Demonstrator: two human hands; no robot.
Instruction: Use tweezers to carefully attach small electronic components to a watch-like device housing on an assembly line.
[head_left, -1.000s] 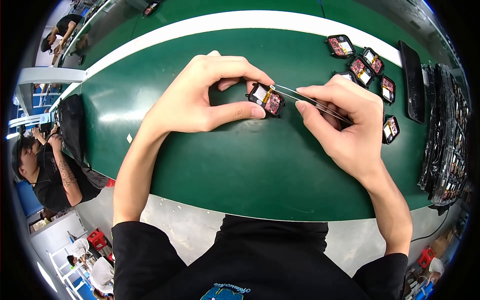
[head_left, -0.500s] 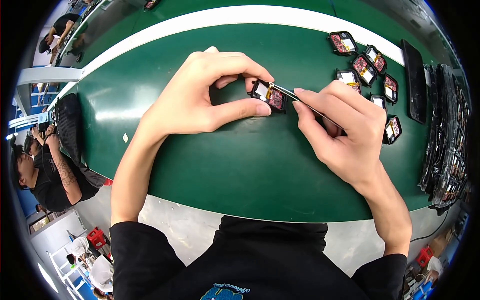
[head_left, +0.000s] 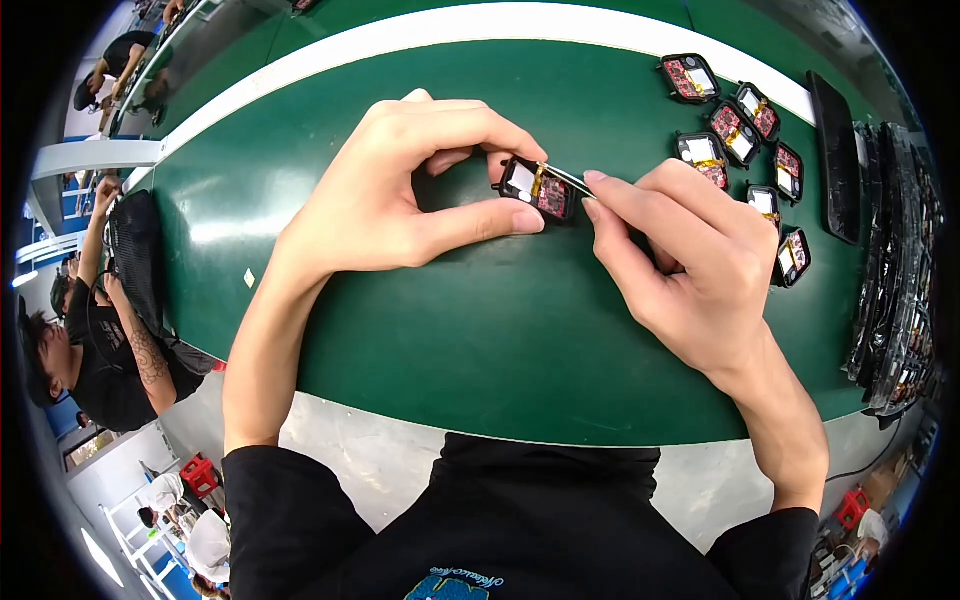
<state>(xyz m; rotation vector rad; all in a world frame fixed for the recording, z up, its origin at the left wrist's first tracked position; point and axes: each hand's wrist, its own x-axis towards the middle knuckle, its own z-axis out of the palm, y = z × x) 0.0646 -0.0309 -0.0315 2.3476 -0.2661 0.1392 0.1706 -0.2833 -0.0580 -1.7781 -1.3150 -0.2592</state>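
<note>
Between thumb and fingers, my left hand grips a small black device housing by its edges. Inside it show a red circuit board, a white block and a strip of yellow tape. A pair of metal tweezers is pinched in my right hand. Its tips are at the upper edge of the housing, beside the yellow tape and close to my left index fingertip. Whether the tips grasp anything is too small to tell.
Several similar open housings lie on the green table at the right. Beyond them are a long black tray and a stack of plastic-wrapped trays. A black mesh bag is at the left edge, near another person.
The tweezers have tilted slightly and their tips have shifted a little at the housing's upper edge. The left hand keeps its grip. At the left, the other person has raised an arm.
</note>
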